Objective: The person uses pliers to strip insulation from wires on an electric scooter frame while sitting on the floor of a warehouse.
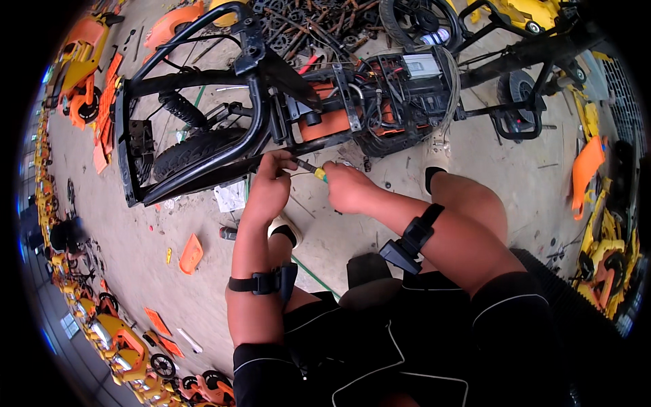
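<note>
From here, the right grip [349, 190] is clutching the tool [319, 173] beside the frame [260, 102]; whether the left grip [269, 193] pinches its end, I can't tell. I'd keep it straight, pressing steadily.

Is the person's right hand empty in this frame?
No, the right hand is closed around a slim tool, whose yellow part and dark shaft stick out toward the left hand.

A black short-sleeved top [346, 356] bears thin pale piping [508, 298] along its sleeves [525, 322] and front, black buckled straps [242, 284] with blocky black modules [400, 256] circle both forearms [254, 237], and black socks [430, 180] rise from pale low shoes [438, 152].
</note>
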The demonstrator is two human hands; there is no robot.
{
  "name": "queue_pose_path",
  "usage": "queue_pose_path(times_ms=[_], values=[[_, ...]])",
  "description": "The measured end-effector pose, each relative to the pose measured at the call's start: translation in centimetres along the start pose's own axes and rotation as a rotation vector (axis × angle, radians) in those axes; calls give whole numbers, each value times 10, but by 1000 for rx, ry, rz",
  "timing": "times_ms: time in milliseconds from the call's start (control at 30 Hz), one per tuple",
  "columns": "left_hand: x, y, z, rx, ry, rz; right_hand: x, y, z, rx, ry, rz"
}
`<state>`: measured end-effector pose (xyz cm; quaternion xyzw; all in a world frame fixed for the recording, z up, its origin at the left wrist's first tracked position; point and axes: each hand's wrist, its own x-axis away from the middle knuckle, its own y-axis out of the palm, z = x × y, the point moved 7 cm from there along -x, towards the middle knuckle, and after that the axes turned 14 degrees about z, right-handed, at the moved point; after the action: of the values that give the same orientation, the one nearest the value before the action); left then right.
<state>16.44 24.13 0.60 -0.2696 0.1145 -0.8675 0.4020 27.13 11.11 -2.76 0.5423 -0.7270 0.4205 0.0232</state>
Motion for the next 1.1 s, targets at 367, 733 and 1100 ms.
queue_pose_path(times_ms=[367,733,1100], values=[[27,19,4,-394,362,3,26,14,4,141,-130,-96],[43,23,-25,-452,375,-14,41,30,3,144,-102,-129],[38,-6,-31,-76,6,236,48,50,21,-262,122,-275]])
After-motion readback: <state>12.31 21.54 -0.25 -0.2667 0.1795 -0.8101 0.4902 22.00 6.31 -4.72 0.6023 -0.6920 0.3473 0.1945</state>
